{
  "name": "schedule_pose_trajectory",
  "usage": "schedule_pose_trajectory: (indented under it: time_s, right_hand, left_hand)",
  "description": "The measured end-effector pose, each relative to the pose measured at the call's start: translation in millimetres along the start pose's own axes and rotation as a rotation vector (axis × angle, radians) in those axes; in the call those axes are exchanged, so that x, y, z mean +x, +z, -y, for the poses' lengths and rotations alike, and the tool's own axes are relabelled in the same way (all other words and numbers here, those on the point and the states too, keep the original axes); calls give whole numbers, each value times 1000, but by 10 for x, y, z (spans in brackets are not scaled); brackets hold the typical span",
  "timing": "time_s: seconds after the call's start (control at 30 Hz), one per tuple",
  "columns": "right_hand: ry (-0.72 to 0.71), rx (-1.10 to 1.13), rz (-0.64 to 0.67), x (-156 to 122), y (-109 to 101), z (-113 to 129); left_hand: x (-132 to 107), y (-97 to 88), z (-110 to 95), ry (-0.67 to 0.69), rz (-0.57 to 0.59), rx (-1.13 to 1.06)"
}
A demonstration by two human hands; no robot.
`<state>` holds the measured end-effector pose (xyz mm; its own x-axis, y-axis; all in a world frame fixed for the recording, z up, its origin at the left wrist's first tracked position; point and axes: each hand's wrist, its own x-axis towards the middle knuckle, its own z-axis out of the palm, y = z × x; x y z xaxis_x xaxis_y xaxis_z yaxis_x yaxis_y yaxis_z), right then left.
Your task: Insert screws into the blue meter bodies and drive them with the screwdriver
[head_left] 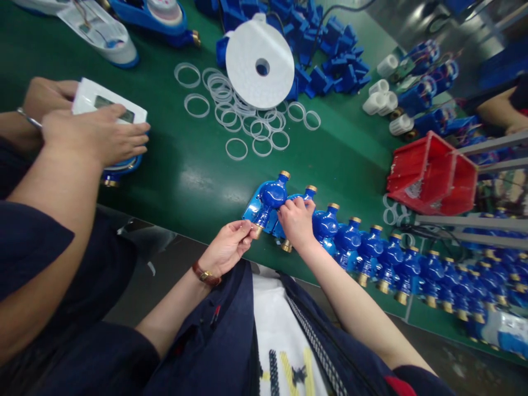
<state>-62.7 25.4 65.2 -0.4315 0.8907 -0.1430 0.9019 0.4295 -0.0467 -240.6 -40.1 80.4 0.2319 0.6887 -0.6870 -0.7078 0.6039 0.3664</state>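
Note:
At the near edge of the green table, a blue water meter (273, 195) with brass threaded ends lies at the left end of a row. My left hand (226, 247), a brown-strapped watch on its wrist, pinches the lower brass end of this meter between thumb and fingers. My right hand (297, 223) is closed over the second water meter (308, 192), its fingers curled down between the first two meters. Those fingertips are partly hidden. Further water meters (348, 242) run on in line to the right.
Clear plastic rings (237, 148) lie scattered beyond my hands, near a white reel (259, 60) and piled blue plastic parts (330, 55). A red bin (433, 173) stands right. At left, a co-worker's hands (91, 129) hold a white-topped meter (117, 110). Another person's arm (501, 110) shows far right.

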Motion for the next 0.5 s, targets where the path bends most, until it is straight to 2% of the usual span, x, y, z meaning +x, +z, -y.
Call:
schedule_pose_trajectory:
  time_s: [0.1,0.2,0.3,0.37,0.43,0.5]
  right_hand:
    - [60,36,-48,-46,-183,44]
    - [56,335,-100,-103,-386,161]
    - [-100,781,31,-133,-505,313]
    - [-139,965,144,-132,-533,391]
    - [-107,1035,213,-113,-544,431]
    - [-80,1016,245,-67,-548,431]
  left_hand:
    - [12,1,21,78,-57,161]
    - [10,-4,21,183,-5,282]
    - [-5,-14,-9,229,107,328]
    - [-8,-26,-34,193,161,344]
    - [1,-40,-53,147,203,360]
    - [21,-56,-59,134,222,357]
